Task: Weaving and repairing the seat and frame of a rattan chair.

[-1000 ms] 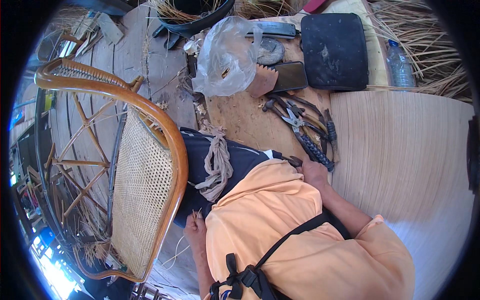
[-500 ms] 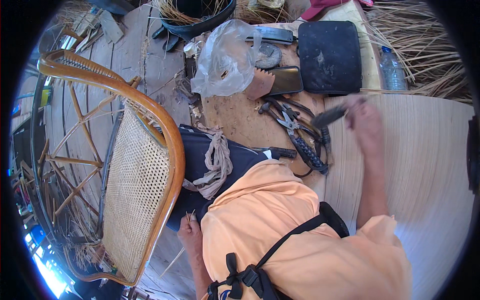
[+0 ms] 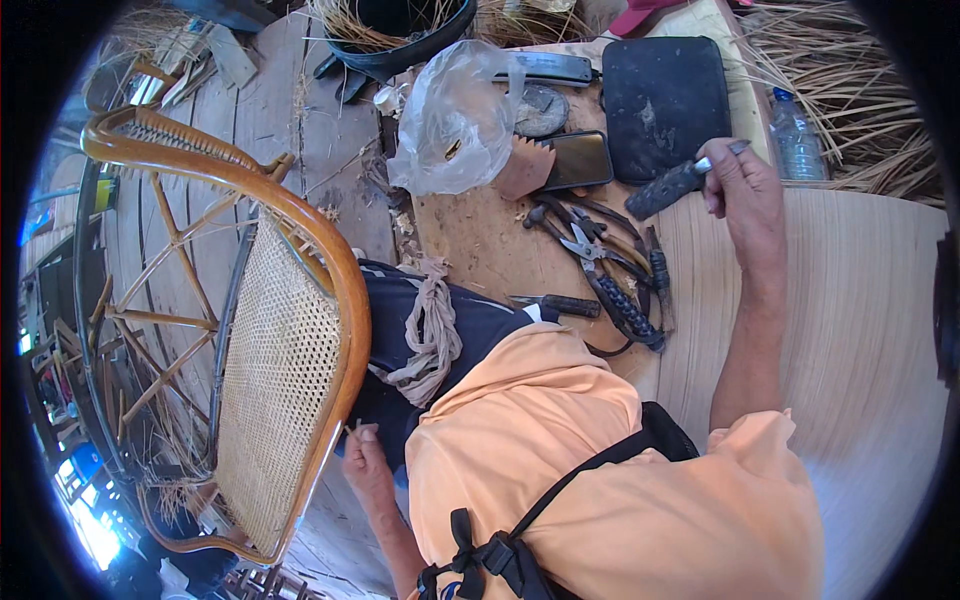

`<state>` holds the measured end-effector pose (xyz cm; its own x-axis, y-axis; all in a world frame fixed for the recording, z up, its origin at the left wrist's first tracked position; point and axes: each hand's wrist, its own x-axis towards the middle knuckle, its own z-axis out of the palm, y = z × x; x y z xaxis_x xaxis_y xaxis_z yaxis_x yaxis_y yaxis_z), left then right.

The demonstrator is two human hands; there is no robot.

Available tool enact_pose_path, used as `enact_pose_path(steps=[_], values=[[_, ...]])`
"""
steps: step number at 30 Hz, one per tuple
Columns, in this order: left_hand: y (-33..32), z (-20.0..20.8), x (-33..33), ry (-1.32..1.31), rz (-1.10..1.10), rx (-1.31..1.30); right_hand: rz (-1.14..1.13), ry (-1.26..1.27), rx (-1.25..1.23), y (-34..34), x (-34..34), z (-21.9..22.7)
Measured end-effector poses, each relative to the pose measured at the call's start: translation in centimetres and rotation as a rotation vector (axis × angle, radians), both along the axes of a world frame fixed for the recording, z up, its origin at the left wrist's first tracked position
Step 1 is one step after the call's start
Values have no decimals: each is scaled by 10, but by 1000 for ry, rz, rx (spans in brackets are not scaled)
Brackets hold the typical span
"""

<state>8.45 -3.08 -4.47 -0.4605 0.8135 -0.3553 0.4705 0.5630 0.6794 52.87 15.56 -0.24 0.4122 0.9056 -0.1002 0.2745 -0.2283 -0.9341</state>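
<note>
The right grip (image 3: 745, 200) clasps a dark-handled tool (image 3: 660, 194) by its metal neck, above the edge of the wood-grained sheet (image 3: 850, 290), near the pruning shears (image 3: 583, 243) and smartphone (image 3: 583, 160); the left grip (image 3: 367, 460) pinches a thin cane strand (image 3: 351, 431) just beside the cane-webbed rattan chair (image 3: 357, 290)

One woven chair (image 3: 280, 370), one phone (image 3: 582, 160), one bottle (image 3: 797, 142)
</note>
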Motion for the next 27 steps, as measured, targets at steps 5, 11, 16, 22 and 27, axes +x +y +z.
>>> enact_pose_path(steps=[5,11,16,22,27], values=[[25,-2,-20,-158,94,-12,37,202,-105,5,5,-19],[29,-4,-24,-141,-17,-28,-37,299,-131,18,24,-1],[27,-3,-24,-161,-49,-19,-353,-592,98,46,81,58],[29,-6,-21,-134,-73,5,-249,-906,-56,115,198,-32],[29,-9,-21,-108,-72,20,23,-335,-671,122,157,-71]])
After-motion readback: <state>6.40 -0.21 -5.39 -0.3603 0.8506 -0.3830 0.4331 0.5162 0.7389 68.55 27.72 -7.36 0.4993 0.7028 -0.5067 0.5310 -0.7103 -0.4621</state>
